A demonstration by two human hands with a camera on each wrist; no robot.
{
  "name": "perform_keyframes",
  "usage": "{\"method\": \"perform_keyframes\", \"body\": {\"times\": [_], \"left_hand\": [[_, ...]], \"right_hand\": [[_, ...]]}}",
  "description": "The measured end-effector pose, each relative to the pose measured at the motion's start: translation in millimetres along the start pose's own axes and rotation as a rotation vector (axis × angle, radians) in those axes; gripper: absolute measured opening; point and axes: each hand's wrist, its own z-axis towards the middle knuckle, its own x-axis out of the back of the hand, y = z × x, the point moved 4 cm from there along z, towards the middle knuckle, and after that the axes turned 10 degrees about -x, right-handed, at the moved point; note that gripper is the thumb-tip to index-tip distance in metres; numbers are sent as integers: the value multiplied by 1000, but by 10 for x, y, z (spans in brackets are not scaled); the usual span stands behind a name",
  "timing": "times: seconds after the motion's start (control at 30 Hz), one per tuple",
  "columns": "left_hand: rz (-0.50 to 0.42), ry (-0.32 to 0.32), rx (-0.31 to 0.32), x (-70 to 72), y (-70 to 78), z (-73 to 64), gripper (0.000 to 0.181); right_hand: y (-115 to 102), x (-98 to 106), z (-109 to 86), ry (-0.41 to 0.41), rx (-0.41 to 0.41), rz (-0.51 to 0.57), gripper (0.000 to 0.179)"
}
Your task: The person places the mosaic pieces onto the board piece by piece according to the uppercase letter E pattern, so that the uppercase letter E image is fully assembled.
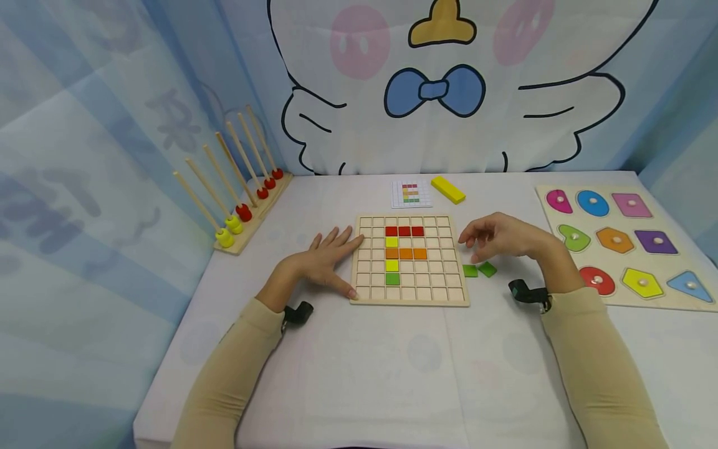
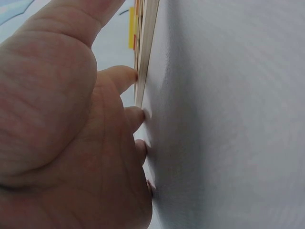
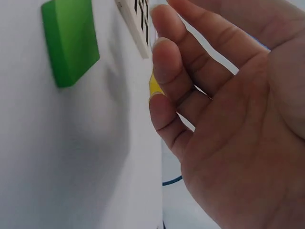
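A wooden grid board [image 1: 411,299] lies on the table, bearing three red tiles [image 1: 404,231], two yellow tiles [image 1: 391,265], three orange tiles [image 1: 406,254] and one green tile [image 1: 392,279]. My left hand [image 1: 322,262] rests at its left side, fingers spread, with thumb and index finger touching the frame. Just right of the board, my right hand [image 1: 502,236] hovers with loosely bent fingers; the right wrist view shows nothing held in them. Below it lie two loose green tiles, one square to the board [image 1: 470,270] and one turned [image 1: 487,269]; a green tile [image 3: 72,40] also shows in the right wrist view.
Behind the board lie a pattern card [image 1: 412,194] and a yellow block [image 1: 448,189]. A bead rack [image 1: 252,215] with upright rods stands at the left. To the right is a board of knobbed shapes [image 1: 622,249]. A printed curtain [image 1: 432,143] hangs behind the table.
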Motion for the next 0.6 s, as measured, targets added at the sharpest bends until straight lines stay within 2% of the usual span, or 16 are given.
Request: {"method": "perform_keyframes", "body": {"times": [0.13,0.4,0.6], "left_hand": [[-1,0,3,3,5,-1,131],[-3,-3,8,0,14,-4,132],[-7,-2,6,8,18,-5,132]], "right_hand": [[9,-59,23,-62,3,-24,40],[40,-149,53,-154,-14,14,39],[40,-173,78,-161,-9,-12,38]]}}
